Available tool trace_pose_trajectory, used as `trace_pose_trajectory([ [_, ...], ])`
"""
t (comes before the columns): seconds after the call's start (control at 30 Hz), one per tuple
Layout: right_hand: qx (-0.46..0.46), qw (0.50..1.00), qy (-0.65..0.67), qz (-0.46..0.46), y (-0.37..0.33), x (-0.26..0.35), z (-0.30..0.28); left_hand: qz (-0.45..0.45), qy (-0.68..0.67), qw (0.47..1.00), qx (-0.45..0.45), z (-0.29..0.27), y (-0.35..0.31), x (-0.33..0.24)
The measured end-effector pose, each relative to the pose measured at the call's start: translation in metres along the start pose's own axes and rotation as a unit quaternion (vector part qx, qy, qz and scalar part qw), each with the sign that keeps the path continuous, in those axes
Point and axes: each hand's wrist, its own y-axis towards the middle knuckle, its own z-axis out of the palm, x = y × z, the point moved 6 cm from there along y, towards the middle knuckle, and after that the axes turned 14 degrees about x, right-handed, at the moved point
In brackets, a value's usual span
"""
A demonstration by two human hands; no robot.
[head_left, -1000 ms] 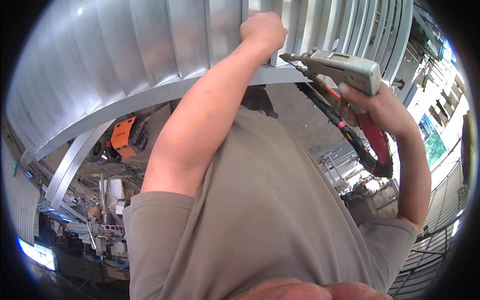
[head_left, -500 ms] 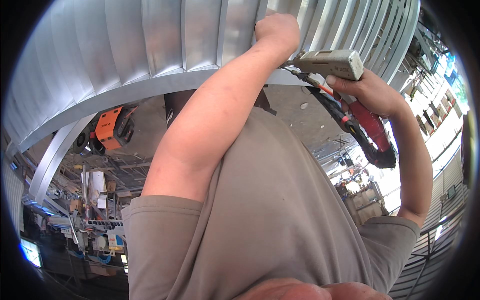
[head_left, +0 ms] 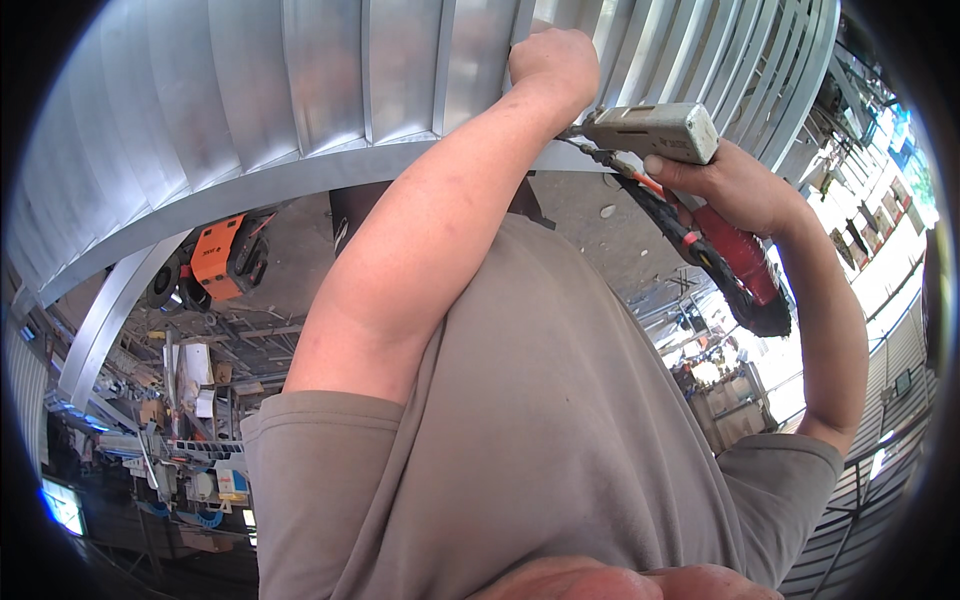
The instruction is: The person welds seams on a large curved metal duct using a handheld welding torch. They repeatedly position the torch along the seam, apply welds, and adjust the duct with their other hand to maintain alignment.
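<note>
My left hand is closed in a fist against the silver metal slats, its forearm crossing from the lower left. Whatever its fingers grip is hidden. In my right hand is a handheld welding gun with a grey boxy body, its thumb lying along the underside. The gun's front end points at the frame beside my left wrist, and the tip is hidden there. A red sleeve and a black cable hang below the gun. The slats meet a curved metal rail.
An orange wheeled machine stands on the floor at left, near a slanting metal leg. Scrap metal, boxes and a workbench clutter lie farther left. Bright shelving and metal stock fill the far right.
The welding gun and my right hand have shifted slightly left and down. My left hand stays in place against the slats.
</note>
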Motion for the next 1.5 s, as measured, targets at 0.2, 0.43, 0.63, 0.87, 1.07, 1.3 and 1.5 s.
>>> trace_pose_trajectory([
  [0.2, -0.014, 0.999, -0.029, -0.015, 0.001, 0.001, -0.002, 0.008, 0.009, 1.000, -0.019, 0.000, -0.001, -0.001],
  [0.43, 0.005, 0.999, -0.036, 0.014, 0.003, 0.005, -0.002, 0.001, 0.003, 1.000, -0.001, 0.000, -0.001, 0.000],
  [0.63, -0.010, 1.000, -0.023, 0.007, 0.001, 0.007, -0.002, -0.003, 0.005, 1.000, 0.012, 0.000, -0.002, 0.000],
  [0.87, 0.005, 1.000, -0.020, 0.018, 0.000, 0.008, -0.003, -0.001, 0.000, 1.000, 0.013, 0.001, -0.001, 0.001],
  [1.07, -0.019, 0.999, -0.045, 0.021, -0.004, 0.007, -0.002, -0.001, -0.003, 1.000, 0.010, 0.002, 0.000, 0.001],
  [1.3, -0.006, 0.998, -0.055, 0.016, -0.004, 0.003, -0.004, 0.006, 0.001, 1.000, 0.002, 0.000, -0.002, 0.000],
  [1.5, -0.014, 0.999, -0.048, 0.012, -0.006, -0.002, -0.003, 0.005, -0.001, 1.000, 0.006, 0.000, -0.003, 0.000],
])
